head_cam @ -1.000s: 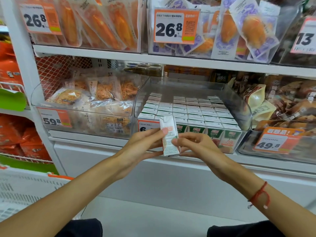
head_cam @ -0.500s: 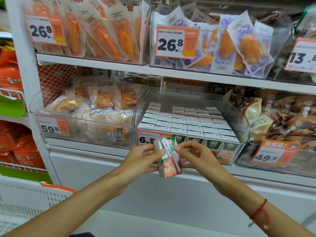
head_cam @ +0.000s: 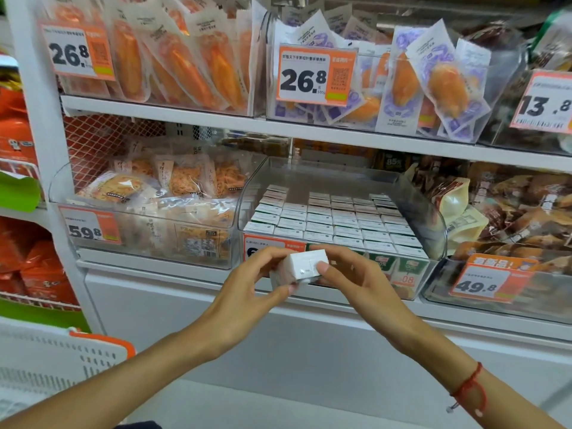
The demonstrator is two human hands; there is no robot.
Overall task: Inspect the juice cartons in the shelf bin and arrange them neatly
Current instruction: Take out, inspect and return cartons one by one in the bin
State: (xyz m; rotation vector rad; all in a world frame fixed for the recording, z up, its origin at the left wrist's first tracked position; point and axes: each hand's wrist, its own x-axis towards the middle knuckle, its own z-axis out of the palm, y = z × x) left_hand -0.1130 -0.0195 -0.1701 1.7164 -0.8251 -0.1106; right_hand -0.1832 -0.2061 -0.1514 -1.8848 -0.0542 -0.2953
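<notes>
Shelf bin (head_cam: 433, 212) tagged "26.8" above; left hand (head_cam: 247, 292) and right hand (head_cam: 356, 286) both grip one white-faced juice carton (head_cam: 305, 266).

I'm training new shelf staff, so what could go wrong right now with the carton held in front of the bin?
1. The juice carton is pinched by fingertips of the left hand and right hand out over the floor; a slip might drop it.
2. The packed rows in the clear bin look tight; forcing it in might skew neighbours.

A carton (head_cam: 301, 267) is sitting between both hands — before the bin (head_cam: 433, 212) — rows of cartons (head_cam: 334, 221) filling it.
</notes>
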